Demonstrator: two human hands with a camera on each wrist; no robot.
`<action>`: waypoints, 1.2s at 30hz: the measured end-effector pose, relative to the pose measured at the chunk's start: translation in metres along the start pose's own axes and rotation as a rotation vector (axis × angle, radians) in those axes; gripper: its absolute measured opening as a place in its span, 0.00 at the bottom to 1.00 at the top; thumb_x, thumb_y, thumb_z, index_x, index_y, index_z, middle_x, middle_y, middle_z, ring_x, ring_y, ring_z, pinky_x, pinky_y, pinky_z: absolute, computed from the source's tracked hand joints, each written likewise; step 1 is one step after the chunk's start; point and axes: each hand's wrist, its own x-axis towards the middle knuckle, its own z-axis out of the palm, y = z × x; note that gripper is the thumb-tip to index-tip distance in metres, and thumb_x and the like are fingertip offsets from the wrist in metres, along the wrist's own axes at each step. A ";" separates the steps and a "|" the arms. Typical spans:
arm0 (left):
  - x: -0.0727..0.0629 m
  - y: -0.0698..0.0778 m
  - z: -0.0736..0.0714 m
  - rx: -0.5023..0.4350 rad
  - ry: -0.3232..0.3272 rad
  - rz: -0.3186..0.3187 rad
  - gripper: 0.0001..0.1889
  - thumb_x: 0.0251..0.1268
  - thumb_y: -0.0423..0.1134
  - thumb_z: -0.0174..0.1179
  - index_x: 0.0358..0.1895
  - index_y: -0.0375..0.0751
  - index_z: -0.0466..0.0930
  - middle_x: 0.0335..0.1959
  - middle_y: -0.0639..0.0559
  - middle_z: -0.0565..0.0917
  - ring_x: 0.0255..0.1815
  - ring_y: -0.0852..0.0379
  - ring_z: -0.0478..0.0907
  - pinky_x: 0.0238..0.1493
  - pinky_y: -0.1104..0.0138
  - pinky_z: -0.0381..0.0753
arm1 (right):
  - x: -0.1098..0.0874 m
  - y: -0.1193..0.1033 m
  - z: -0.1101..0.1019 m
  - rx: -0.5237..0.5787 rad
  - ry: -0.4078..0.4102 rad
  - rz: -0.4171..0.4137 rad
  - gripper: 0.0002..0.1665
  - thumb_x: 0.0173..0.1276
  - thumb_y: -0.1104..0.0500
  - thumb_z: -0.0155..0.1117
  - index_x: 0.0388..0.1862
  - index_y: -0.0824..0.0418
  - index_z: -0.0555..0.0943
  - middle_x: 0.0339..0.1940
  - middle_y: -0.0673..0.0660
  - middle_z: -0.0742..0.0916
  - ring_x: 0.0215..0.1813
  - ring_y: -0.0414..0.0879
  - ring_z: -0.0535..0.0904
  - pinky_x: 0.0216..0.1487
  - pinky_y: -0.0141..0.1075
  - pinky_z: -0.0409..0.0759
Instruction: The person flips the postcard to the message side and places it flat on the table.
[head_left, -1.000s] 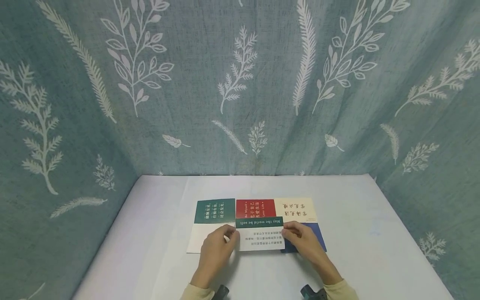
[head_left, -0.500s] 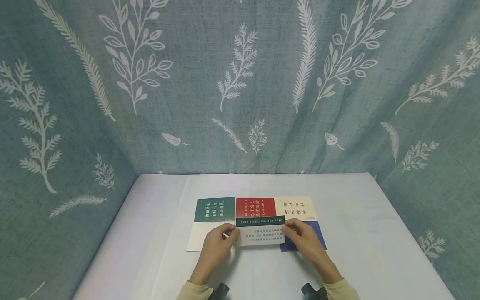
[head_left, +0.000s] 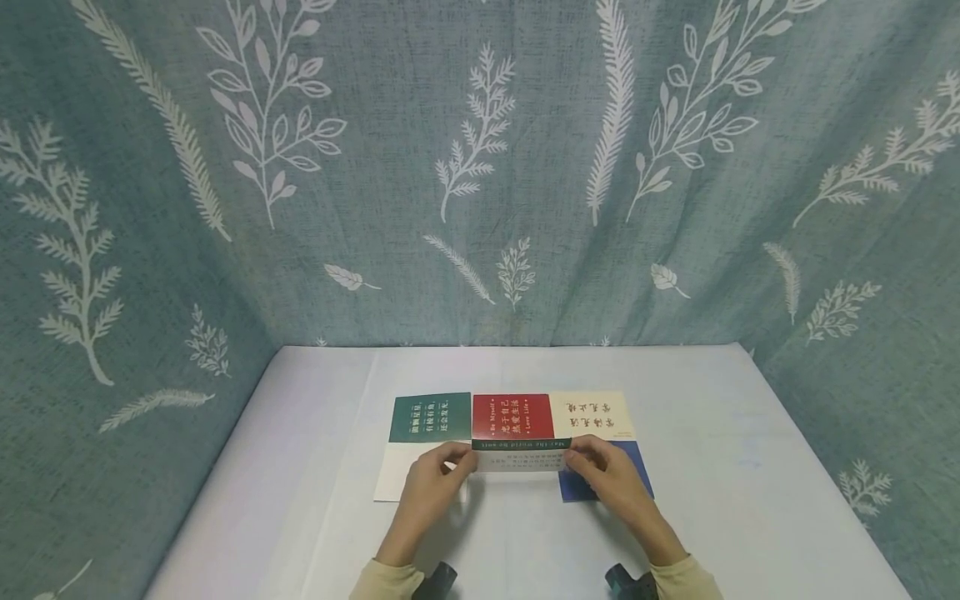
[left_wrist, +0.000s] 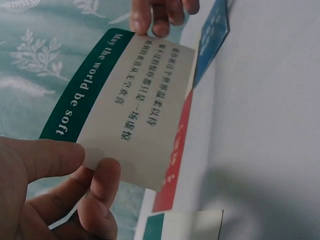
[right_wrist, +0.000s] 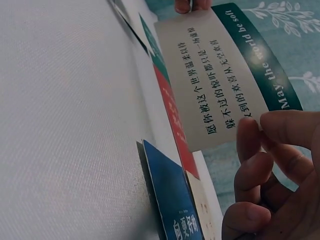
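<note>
Between my two hands a printed card [head_left: 522, 460] is held up over the table, white with a dark green band reading "May the world be soft". My left hand [head_left: 438, 483] pinches one short end between thumb and fingers. The opposite end is pinched by my right hand [head_left: 606, 475]. In the left wrist view the card [left_wrist: 135, 100] bends slightly, and my left thumb lies on its face. The right wrist view shows the card [right_wrist: 215, 75] tilted, its print facing me. Behind it on the table lies a red card [head_left: 512, 414], its lower part hidden.
A green-and-white card [head_left: 429, 419] lies to the left, partly beneath my left hand. To the right are a cream card [head_left: 592, 412] and a blue card [head_left: 577, 488], the blue one partly under my right hand. A patterned curtain [head_left: 555, 308] stands behind the white table [head_left: 337, 542].
The held card has tipped steeper, so its face looks narrower from the head view, and more of the red card shows behind it. Both hands keep their pinch and have barely shifted.
</note>
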 end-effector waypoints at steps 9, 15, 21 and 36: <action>0.000 -0.002 -0.001 -0.020 -0.007 -0.004 0.11 0.69 0.44 0.63 0.47 0.45 0.88 0.41 0.54 0.87 0.28 0.61 0.76 0.31 0.67 0.74 | 0.000 0.000 -0.002 0.044 -0.027 0.001 0.11 0.75 0.59 0.63 0.53 0.58 0.85 0.47 0.54 0.89 0.49 0.46 0.85 0.44 0.33 0.80; 0.000 -0.002 -0.002 -0.023 -0.035 -0.010 0.11 0.68 0.41 0.62 0.49 0.48 0.88 0.44 0.54 0.88 0.29 0.61 0.76 0.32 0.66 0.75 | 0.001 -0.001 -0.002 0.024 -0.003 0.045 0.13 0.77 0.62 0.55 0.51 0.59 0.86 0.37 0.54 0.87 0.35 0.46 0.78 0.37 0.34 0.75; -0.001 -0.002 -0.003 -0.017 -0.034 -0.001 0.11 0.69 0.38 0.60 0.49 0.48 0.88 0.47 0.53 0.88 0.28 0.60 0.76 0.29 0.66 0.74 | 0.001 0.001 -0.003 0.017 -0.019 0.018 0.13 0.76 0.53 0.60 0.50 0.56 0.87 0.34 0.54 0.83 0.36 0.45 0.77 0.37 0.33 0.74; -0.005 -0.004 0.003 0.190 0.091 0.065 0.13 0.67 0.35 0.56 0.46 0.50 0.90 0.44 0.56 0.87 0.21 0.65 0.67 0.24 0.67 0.68 | -0.005 0.004 0.002 -0.191 -0.044 -0.123 0.13 0.68 0.52 0.71 0.52 0.47 0.87 0.44 0.43 0.86 0.35 0.39 0.77 0.36 0.32 0.75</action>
